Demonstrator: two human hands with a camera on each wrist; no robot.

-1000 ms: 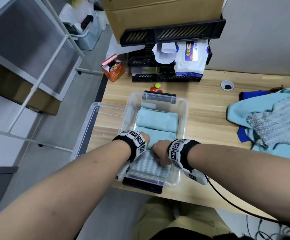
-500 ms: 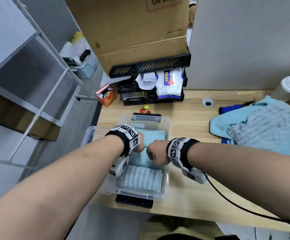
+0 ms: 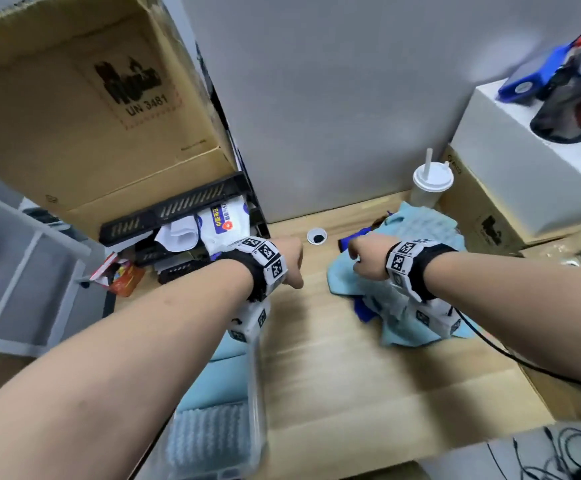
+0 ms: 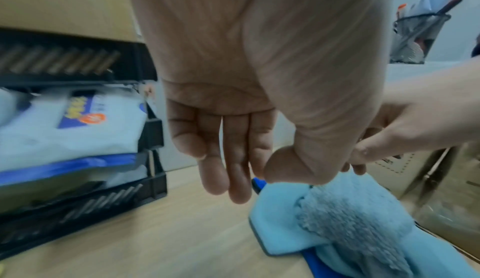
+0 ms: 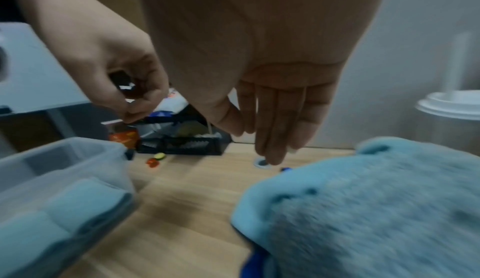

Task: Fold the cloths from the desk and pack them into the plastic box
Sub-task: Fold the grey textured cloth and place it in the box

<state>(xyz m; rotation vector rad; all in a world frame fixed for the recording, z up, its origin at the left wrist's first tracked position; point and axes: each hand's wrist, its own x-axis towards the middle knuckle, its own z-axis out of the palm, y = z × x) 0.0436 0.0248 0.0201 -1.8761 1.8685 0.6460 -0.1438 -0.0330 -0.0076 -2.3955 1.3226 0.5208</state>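
Both grips slack, gripping nothing: left hand (image 3: 291, 263) and right hand (image 3: 365, 259) hovering over surface (image 3: 351, 375), right one above cloth pile (image 3: 420, 233); plastic box (image 3: 258, 393) sitting near left.

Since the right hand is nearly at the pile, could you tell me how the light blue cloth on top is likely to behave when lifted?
The light blue cloth lies crumpled and draped, so it will probably hang limp and sag. Its fluffy nap suggests that it is light and not slippery. It overlaps a dark blue cloth, which may get dragged along.
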